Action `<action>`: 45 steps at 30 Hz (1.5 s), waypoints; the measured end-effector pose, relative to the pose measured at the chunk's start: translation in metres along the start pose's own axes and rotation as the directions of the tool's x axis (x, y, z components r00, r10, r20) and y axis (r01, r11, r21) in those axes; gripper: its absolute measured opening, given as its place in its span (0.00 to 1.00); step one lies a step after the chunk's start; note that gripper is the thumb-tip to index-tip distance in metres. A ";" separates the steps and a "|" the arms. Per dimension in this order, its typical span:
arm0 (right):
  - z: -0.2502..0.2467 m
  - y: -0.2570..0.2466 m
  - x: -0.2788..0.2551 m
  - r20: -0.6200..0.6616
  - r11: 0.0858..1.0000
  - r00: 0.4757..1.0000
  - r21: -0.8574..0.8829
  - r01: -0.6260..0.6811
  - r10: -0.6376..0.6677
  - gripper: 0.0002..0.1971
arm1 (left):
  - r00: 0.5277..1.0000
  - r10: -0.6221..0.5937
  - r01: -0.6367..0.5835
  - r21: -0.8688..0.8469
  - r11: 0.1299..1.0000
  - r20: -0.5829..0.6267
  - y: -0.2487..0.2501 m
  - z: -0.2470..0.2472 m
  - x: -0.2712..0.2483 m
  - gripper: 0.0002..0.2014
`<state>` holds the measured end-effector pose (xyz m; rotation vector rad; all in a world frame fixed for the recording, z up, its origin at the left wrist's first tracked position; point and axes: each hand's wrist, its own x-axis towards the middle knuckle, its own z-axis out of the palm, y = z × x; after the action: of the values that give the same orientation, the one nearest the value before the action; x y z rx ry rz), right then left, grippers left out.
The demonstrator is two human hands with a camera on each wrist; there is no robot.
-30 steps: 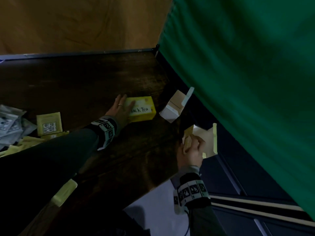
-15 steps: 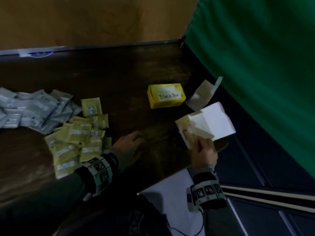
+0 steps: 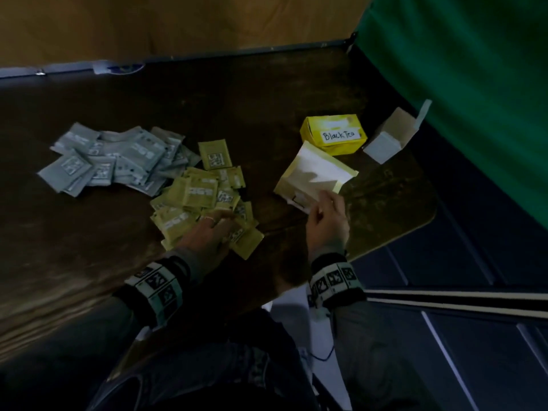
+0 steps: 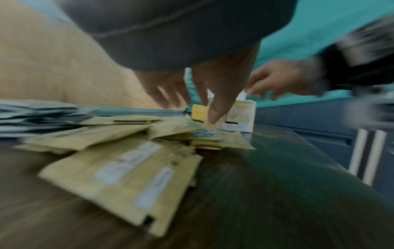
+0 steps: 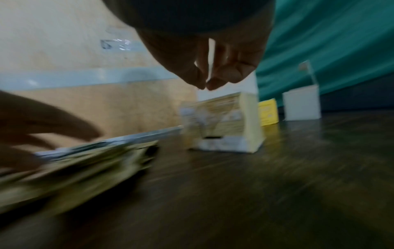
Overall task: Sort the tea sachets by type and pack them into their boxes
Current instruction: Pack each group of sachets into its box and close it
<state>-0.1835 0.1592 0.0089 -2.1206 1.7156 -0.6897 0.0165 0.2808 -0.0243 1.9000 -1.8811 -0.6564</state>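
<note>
On the dark table (image 3: 267, 99) lie a heap of grey sachets (image 3: 112, 158) at the left and a heap of yellow-green sachets (image 3: 201, 194) in the middle. My left hand (image 3: 215, 229) rests on the near side of the yellow-green heap, fingers reaching down onto it (image 4: 192, 107). An open pale yellow box (image 3: 314, 173) stands on the table right of that heap. My right hand (image 3: 324, 209) pinches its white flap from the near side, thumb and fingertip meeting (image 5: 205, 86) above the box (image 5: 226, 121). Both wrist views are blurred.
A closed yellow box labelled Black Tea (image 3: 335, 134) stands behind the pale box. An open white box (image 3: 388, 140) sits at the table's right edge by a green curtain (image 3: 474, 84). A tan wall (image 3: 178, 22) runs along the far edge.
My left hand left the Black Tea box and came back onto the yellow-green sachets. My right hand brought the open pale box in from beyond the table's edge and set it down.
</note>
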 end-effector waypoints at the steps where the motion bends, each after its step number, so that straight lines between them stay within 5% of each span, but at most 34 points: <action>1: 0.002 -0.005 -0.009 -0.011 1.000 1.000 0.018 0.008 -0.007 0.15 | 0.999 -0.031 0.031 0.002 1.000 -0.031 -0.002 -0.003 0.000 0.28; 4: 0.019 -0.015 -0.042 0.207 1.000 0.978 0.022 -0.008 0.004 0.17 | 0.950 -0.309 0.311 0.075 0.947 -0.034 -0.008 -0.014 -0.006 0.35; 6: 0.036 -0.021 -0.055 0.427 0.990 0.898 0.038 -0.137 0.109 0.27 | 0.871 -0.490 0.482 0.126 0.867 0.038 -0.013 -0.020 -0.016 0.45; 9: 0.060 -0.040 -0.056 0.561 0.955 0.783 -0.051 -0.292 0.269 0.50 | 0.789 -0.585 0.560 0.170 0.811 0.190 -0.026 -0.026 -0.032 0.58; 12: 0.074 -0.067 -0.046 0.569 0.926 0.746 -0.079 -0.369 0.346 0.55 | 0.748 -0.594 0.573 0.164 0.803 0.295 -0.039 -0.025 -0.047 0.61; 20: 0.086 -0.069 -0.036 0.575 0.904 0.720 -0.087 -0.418 0.388 0.44 | 0.861 -0.442 0.413 0.160 0.896 0.251 -0.040 0.001 -0.040 0.48; 24: 0.082 -0.061 -0.036 0.611 0.896 0.694 -0.057 -0.441 0.380 0.43 | 0.869 -0.408 0.381 0.150 0.913 0.280 -0.038 0.005 -0.028 0.45; 28: 0.068 -0.055 -0.036 0.603 0.867 0.711 0.063 -0.495 0.362 0.24 | 0.899 -0.351 0.306 0.197 0.931 0.262 -0.028 0.002 -0.018 0.44; 34: 0.048 -0.037 -0.036 0.556 0.824 0.707 0.070 -0.563 0.436 0.28 | 0.906 -0.317 0.261 0.218 0.940 0.282 -0.014 0.004 -0.017 0.40; 37: 0.040 -0.025 -0.035 0.478 0.826 0.759 0.114 -0.552 0.441 0.36 | 0.880 -0.351 0.297 0.206 0.932 0.319 -0.011 -0.002 -0.014 0.37; 41: 0.017 -0.019 -0.027 0.429 0.873 0.803 0.064 -0.484 0.414 0.17 | 0.832 -0.400 0.331 0.235 0.914 0.384 -0.006 -0.018 -0.001 0.36; 45: 0.008 -0.011 -0.028 0.379 0.837 0.799 0.100 -0.538 0.468 0.25 | 0.905 -0.340 0.304 0.174 0.937 0.254 0.016 -0.031 0.013 0.33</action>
<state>-0.1744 0.1882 0.0041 -1.4329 1.8052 -0.2977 0.0209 0.2658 0.0096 2.3402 -1.8212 -0.9726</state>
